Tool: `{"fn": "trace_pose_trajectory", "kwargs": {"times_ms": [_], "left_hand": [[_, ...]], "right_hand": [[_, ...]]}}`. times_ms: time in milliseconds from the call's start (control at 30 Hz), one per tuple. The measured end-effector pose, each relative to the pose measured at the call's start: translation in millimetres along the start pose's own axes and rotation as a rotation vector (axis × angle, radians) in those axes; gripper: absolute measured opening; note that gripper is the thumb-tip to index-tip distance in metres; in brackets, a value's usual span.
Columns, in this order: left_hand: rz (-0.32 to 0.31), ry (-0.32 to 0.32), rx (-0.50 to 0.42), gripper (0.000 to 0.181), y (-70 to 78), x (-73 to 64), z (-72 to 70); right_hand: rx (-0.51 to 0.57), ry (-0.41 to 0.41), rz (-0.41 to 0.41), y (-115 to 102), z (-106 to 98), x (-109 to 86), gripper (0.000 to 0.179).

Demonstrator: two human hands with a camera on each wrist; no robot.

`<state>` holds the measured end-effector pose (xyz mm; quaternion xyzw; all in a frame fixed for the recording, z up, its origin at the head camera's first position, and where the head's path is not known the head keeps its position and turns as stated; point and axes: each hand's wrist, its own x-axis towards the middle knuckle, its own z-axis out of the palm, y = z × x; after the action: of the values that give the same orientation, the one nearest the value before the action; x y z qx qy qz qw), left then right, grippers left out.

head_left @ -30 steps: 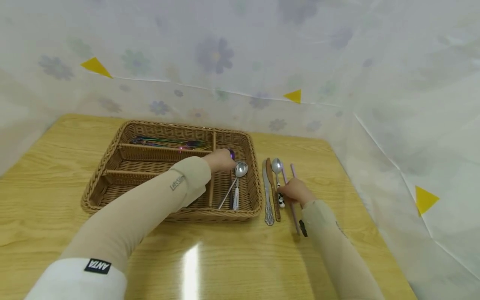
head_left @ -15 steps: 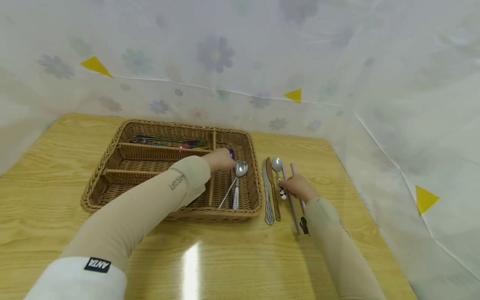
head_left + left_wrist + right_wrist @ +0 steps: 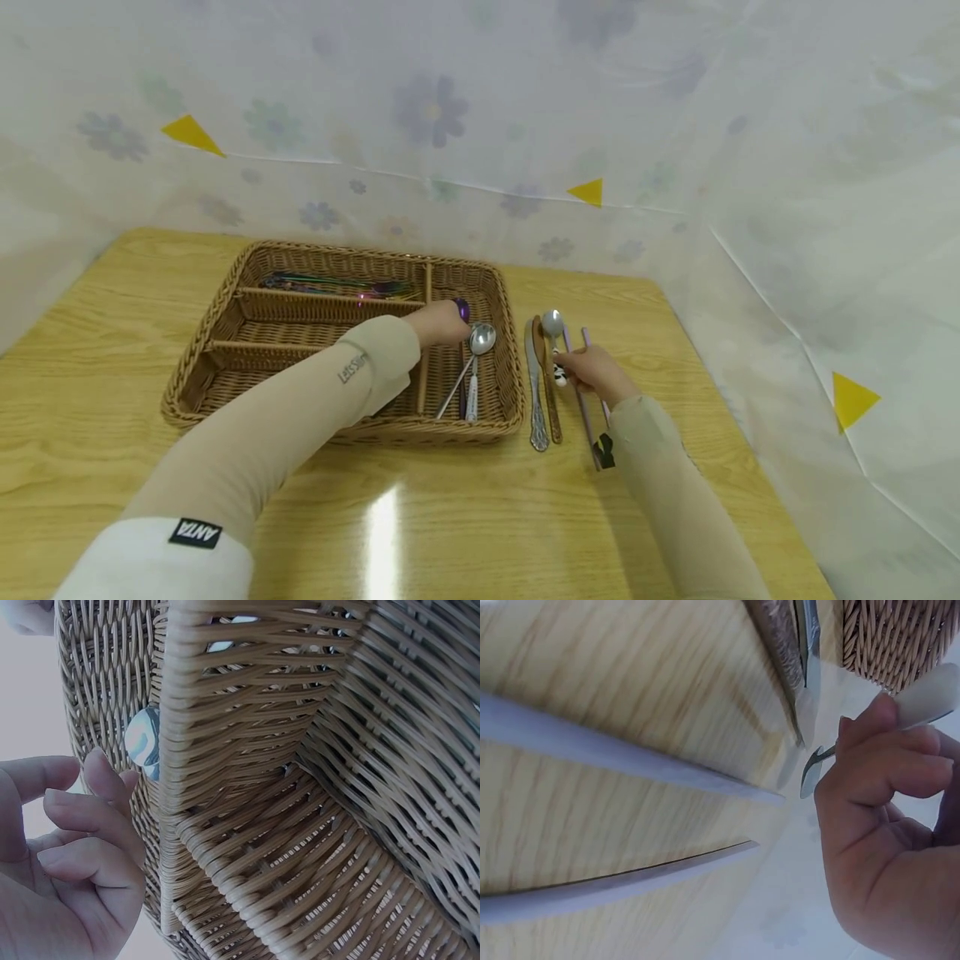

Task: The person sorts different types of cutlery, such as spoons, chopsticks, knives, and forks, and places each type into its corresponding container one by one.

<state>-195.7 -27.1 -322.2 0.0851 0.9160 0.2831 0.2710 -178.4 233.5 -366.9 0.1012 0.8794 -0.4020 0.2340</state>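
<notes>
My right hand [image 3: 596, 375] pinches the black-and-white patterned handle of a silver spoon [image 3: 552, 322] to the right of the wicker basket [image 3: 517, 408]. In the right wrist view the handle's pale end [image 3: 928, 696] sticks out above the fingers, and the bowl lies beyond them. My left hand [image 3: 442, 323] hovers over the divider of the basket's right compartment, beside a purple spoon [image 3: 463, 311] and a silver spoon [image 3: 482, 338]. Seen from the left wrist, its fingers [image 3: 90, 817] are loosely curled with nothing between them, and a shiny spoon bowl [image 3: 142, 737] shows just past the fingertips.
A silver table knife [image 3: 536, 400] and a brown knife [image 3: 552, 404] lie side by side right of the basket. Two purple chopsticks [image 3: 587, 425] lie under and beside the right hand. Rainbow-coloured cutlery [image 3: 330, 285] fills the basket's back compartment. A patterned curtain [image 3: 435, 108] stands behind the table.
The right hand has shifted slightly to the right and away from the person, and the spoon in it has moved forward, away from the knives' handle ends. The left hand has stayed almost still.
</notes>
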Motion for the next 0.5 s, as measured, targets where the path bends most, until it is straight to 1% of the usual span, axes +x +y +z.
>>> {"fn": "trace_pose_trajectory", "kwargs": {"times_ms": [100, 267, 400, 500], "left_hand": [[0.003, 0.001, 0.008, 0.029, 0.5, -0.3, 0.2], [0.021, -0.004, 0.014, 0.032, 1.3, -4.2, -0.7], [0.036, 0.009, 0.025, 0.032, 0.8, -6.4, -2.0], [0.047, 0.027, 0.047, 0.028, 0.8, -7.1, -2.3]], "right_hand": [[0.014, 0.014, 0.012, -3, 1, 0.3, 0.032], [0.025, 0.037, 0.008, -8, 3, -1.8, 0.031], [0.064, 0.038, -0.02, -12, 3, -5.5, 0.031], [0.099, 0.024, -0.052, -16, 4, -8.3, 0.031]]}}
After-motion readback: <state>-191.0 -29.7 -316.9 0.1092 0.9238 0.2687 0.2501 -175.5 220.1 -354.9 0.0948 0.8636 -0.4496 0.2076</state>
